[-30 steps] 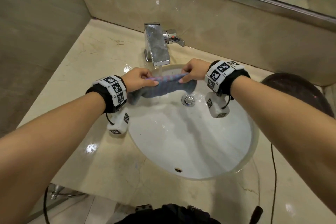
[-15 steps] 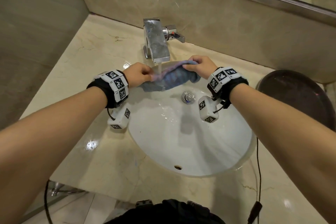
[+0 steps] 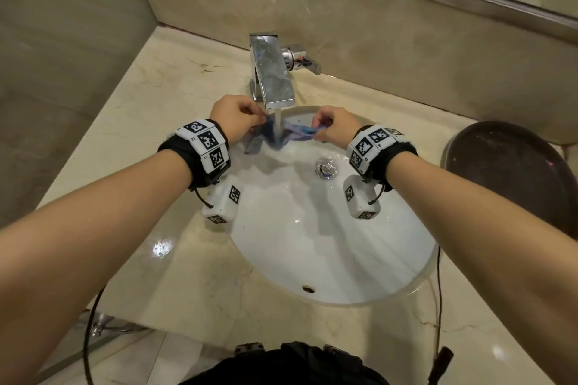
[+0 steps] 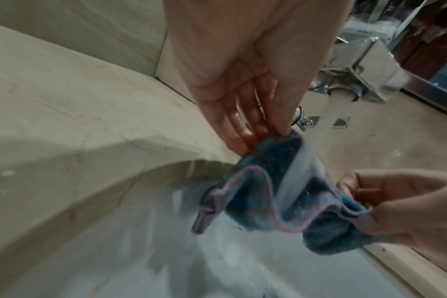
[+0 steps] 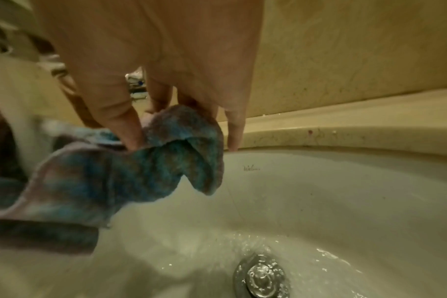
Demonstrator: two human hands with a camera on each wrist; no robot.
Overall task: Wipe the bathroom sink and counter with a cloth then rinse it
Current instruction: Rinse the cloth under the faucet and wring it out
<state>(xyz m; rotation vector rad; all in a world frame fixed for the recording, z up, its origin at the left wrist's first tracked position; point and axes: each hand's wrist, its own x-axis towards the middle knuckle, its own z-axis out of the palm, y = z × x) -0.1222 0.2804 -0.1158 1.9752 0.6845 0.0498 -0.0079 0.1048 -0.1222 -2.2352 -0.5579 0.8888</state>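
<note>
A blue cloth (image 3: pixel 283 134) with a pink edge hangs stretched between my two hands under the running chrome faucet (image 3: pixel 271 72), above the back of the white sink (image 3: pixel 328 244). My left hand (image 3: pixel 235 119) pinches its left end, and my right hand (image 3: pixel 332 126) pinches its right end. In the left wrist view the water stream (image 4: pixel 304 159) falls onto the middle of the cloth (image 4: pixel 263 187). In the right wrist view the fingers (image 5: pixel 130 129) grip a bunched corner of the cloth (image 5: pixel 130 177) above the chrome drain (image 5: pixel 262 279).
The beige marble counter (image 3: pixel 150 122) surrounds the sink, with walls behind and to the left. A dark round basin (image 3: pixel 513 178) sits at the right. The faucet handle (image 3: pixel 301 61) points right. Cables hang at the counter's front edge.
Both hands have spread the cloth from a bunched roll into a sagging strip, pinching its ends, so the stream now lands on its middle.
</note>
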